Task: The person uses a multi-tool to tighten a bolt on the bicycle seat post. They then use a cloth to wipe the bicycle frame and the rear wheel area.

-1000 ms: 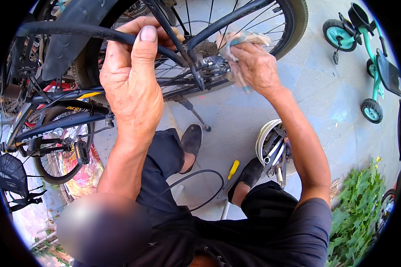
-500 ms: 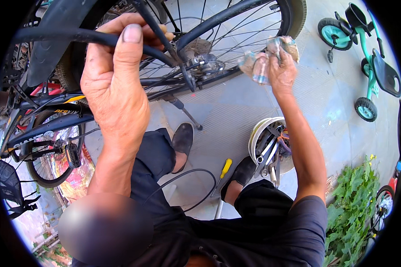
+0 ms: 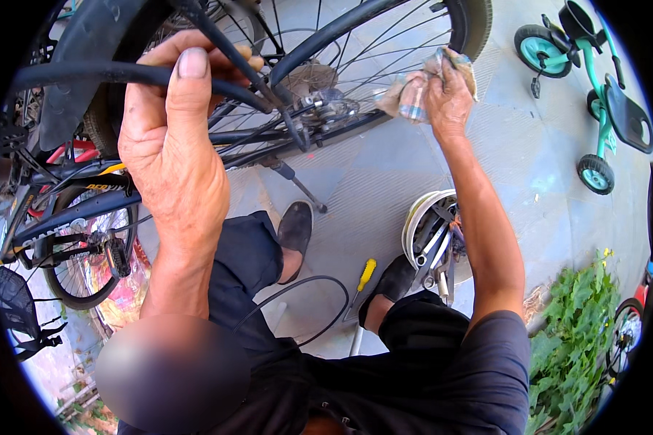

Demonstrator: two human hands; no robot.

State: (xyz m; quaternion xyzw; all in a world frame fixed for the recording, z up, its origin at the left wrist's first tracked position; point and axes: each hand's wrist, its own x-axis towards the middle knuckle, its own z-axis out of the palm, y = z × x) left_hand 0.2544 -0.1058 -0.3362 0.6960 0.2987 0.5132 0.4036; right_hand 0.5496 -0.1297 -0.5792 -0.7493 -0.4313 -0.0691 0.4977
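Note:
My left hand [image 3: 178, 148] is closed round a black tube [image 3: 87, 73] of a bicycle, with the thumb lying over it. Just right of that hand are the rear hub [image 3: 323, 109] and the spokes of the wheel; a kickstand [image 3: 302, 190] reaches down to the ground. Out to the right, my right hand [image 3: 448, 101] grips a crumpled checked rag [image 3: 413, 96]. The rag is close to the rim and tyre [image 3: 475, 32], but I cannot tell whether it touches them.
By my right foot stand a white bucket [image 3: 409, 232] of wrenches and a yellow-handled screwdriver [image 3: 366, 275]. A black cable [image 3: 345, 290] loops between my legs. A teal tricycle [image 3: 591, 87] is at far right, above leafy plants [image 3: 577, 319]. Another bicycle [image 3: 87, 254] leans at left.
My left hand and the bicycle's rear part have shifted slightly left. My right hand has moved a little up and left with the rag.

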